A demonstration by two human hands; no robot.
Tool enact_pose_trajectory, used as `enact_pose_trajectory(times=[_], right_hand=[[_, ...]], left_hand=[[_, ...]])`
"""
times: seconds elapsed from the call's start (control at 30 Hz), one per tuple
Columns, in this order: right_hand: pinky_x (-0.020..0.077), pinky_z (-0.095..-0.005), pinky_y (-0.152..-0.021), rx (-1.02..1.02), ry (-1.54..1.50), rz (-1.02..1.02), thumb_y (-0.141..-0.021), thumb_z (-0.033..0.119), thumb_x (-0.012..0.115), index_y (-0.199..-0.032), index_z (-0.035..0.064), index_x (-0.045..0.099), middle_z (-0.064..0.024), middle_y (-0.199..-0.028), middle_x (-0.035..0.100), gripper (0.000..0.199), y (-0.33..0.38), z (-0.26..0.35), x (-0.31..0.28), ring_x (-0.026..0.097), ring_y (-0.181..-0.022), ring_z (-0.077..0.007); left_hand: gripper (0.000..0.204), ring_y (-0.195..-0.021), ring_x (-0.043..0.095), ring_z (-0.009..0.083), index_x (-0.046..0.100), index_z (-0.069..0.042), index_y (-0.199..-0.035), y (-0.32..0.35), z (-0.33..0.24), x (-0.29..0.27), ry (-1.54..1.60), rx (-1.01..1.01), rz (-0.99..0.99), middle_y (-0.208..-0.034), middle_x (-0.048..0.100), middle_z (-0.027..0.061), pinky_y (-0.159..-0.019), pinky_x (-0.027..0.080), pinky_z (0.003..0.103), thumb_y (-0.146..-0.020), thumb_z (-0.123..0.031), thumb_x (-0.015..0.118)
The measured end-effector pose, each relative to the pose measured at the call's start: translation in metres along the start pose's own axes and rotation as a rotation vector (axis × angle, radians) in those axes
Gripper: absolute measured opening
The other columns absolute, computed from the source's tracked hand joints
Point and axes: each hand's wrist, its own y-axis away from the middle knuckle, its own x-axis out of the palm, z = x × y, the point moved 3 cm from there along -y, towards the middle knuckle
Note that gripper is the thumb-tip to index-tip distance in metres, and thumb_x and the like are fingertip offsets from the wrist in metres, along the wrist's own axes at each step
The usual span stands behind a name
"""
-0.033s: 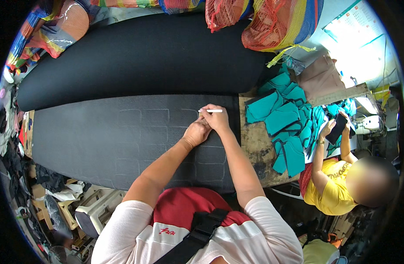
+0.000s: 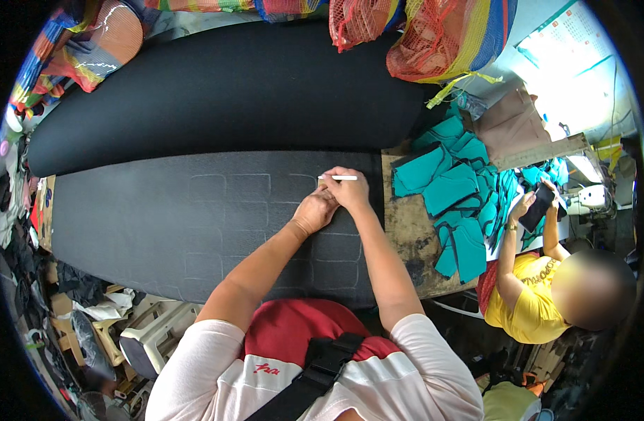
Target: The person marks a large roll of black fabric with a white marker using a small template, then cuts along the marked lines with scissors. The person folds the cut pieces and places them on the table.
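Note:
Dark grey fabric (image 2: 139,224) lies spread over the table in front of me, with pale outlines of rounded rectangles drawn on it. My right hand (image 2: 351,189) is closed round a slim white pen (image 2: 345,177), held nearly level with its tip to the left, close to the cloth. Just below and left of it, my left hand (image 2: 315,212) presses down on the fabric, fingers bunched and touching the right hand. A small tan edge (image 2: 321,182) shows by the fingertips; the hands hide the rest of what lies there.
A large black fabric roll (image 2: 224,95) lies along the far side. Teal cut pieces (image 2: 451,189) are heaped on the wooden tabletop (image 2: 409,242) at right. Beyond them a person in a yellow shirt (image 2: 529,298) holds a dark phone (image 2: 538,208). Colourful mesh bags (image 2: 434,42) hang over the far edge.
My right hand and the pen have shifted very slightly to the right. The left hand stays almost where it was.

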Motion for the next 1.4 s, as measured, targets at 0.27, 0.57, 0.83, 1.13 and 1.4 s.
enact_pose_trajectory(times=[0.27, 0.57, 0.83, 1.13, 1.4], right_hand=[[0.0466, -0.0353, -0.052, 0.042, -0.072, -0.339, -0.077, 0.007, 0.060, -0.073, -0.0005, 0.057, -0.0152, -0.062, 0.060, 0.009, 0.016, -0.048, -0.038, 0.062, -0.057, -0.0284], [0.0455, -0.0324, -0.052, 0.270, -0.068, -0.278, -0.087, 0.018, 0.056, -0.072, -0.0031, 0.057, -0.0130, -0.061, 0.061, 0.026, 0.089, -0.016, -0.019, 0.061, -0.056, -0.0197], [0.0436, -0.0446, -0.080, -0.185, 0.258, -0.549, -0.077, 0.010, 0.062, -0.107, 0.0068, 0.060, -0.0222, -0.100, 0.057, 0.030, 0.135, 0.010, 0.033, 0.054, -0.090, -0.0391], [0.0420, -0.0448, -0.085, -0.017, 0.693, -0.544, -0.082, 0.019, 0.058, -0.101, 0.0036, 0.059, -0.0197, -0.098, 0.059, 0.025, 0.126, 0.023, 0.045, 0.054, -0.096, -0.0365], [0.0487, -0.0401, -0.084, 0.466, 1.068, -0.195, -0.092, 0.016, 0.038, -0.120, 0.0110, 0.050, -0.0146, -0.115, 0.056, 0.031, 0.102, 0.007, 0.060, 0.053, -0.110, -0.0308]], left_hand=[[0.023, -0.119, 0.049, 0.0236, 0.065, -0.007, -0.102, 0.000, -0.003, 0.001, 0.002, 0.003, 0.019, -0.116, 0.060, 0.0083, -0.102, 0.037, 0.039, -0.081, -0.008, 0.057], [0.021, -0.118, 0.050, 0.0237, 0.066, -0.007, -0.100, 0.000, 0.000, 0.004, 0.019, 0.006, -0.005, -0.114, 0.061, 0.0075, -0.101, 0.037, 0.039, -0.080, -0.009, 0.058], [0.019, -0.115, 0.052, 0.0248, 0.065, -0.006, -0.097, 0.044, 0.021, -0.035, 0.003, -0.035, -0.025, -0.112, 0.062, 0.0074, -0.099, 0.038, 0.039, -0.080, -0.010, 0.059], [0.016, -0.108, 0.056, 0.0260, 0.067, -0.007, -0.092, 0.294, 0.182, -0.259, -0.235, -0.474, -0.351, -0.106, 0.064, 0.0088, -0.094, 0.043, 0.038, -0.077, -0.012, 0.065], [0.030, -0.105, 0.056, 0.0294, 0.067, -0.006, -0.093, 0.407, 0.279, -0.391, -0.353, -0.804, -0.334, -0.117, 0.057, 0.0145, -0.091, 0.046, 0.036, -0.069, -0.022, 0.074]])
